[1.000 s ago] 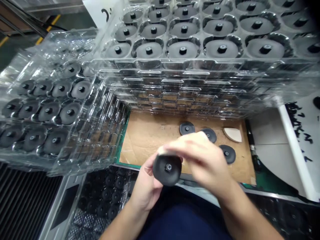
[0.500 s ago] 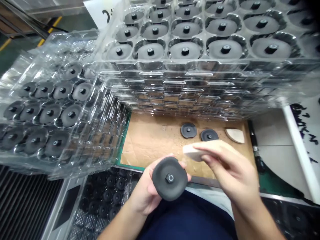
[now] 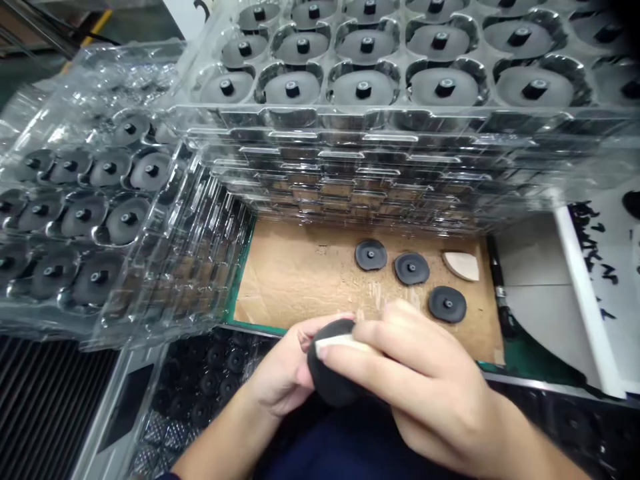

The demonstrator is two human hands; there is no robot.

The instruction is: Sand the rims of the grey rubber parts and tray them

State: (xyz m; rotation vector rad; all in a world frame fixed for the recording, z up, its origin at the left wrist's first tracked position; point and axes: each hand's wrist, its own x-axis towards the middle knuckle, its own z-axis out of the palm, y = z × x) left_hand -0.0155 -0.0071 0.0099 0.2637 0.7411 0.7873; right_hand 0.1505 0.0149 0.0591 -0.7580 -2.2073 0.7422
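Note:
My left hand [image 3: 283, 370] grips a dark grey rounded disc [image 3: 330, 380] by its edge, tilted close to my body. Between the fingers of my right hand [image 3: 425, 380] is a whitish sanding sponge or pad [image 3: 340, 343], pressed against the disc's face. My right fingers hide much of the disc and its hub. Beyond the hands, on brown cardboard [image 3: 290, 273], lie three similar discs: a left one [image 3: 371, 255], a middle one [image 3: 411, 268] and a right one [image 3: 447, 304]. A pale wedge-shaped pad [image 3: 461, 265] rests behind the right one.
A tall stack of clear plastic trays [image 3: 350, 140] filled with discs stands across the back. Another tray stack [image 3: 165, 233] rises on the left. To the right is a white panel [image 3: 590, 300] with black writing. More discs in trays [image 3: 210, 380] sit below the table edge.
My right hand has brought the pale pad leftward and down onto the disc in my left hand. The disc has tilted. A third disc on the cardboard, formerly hidden behind my right hand, now shows.

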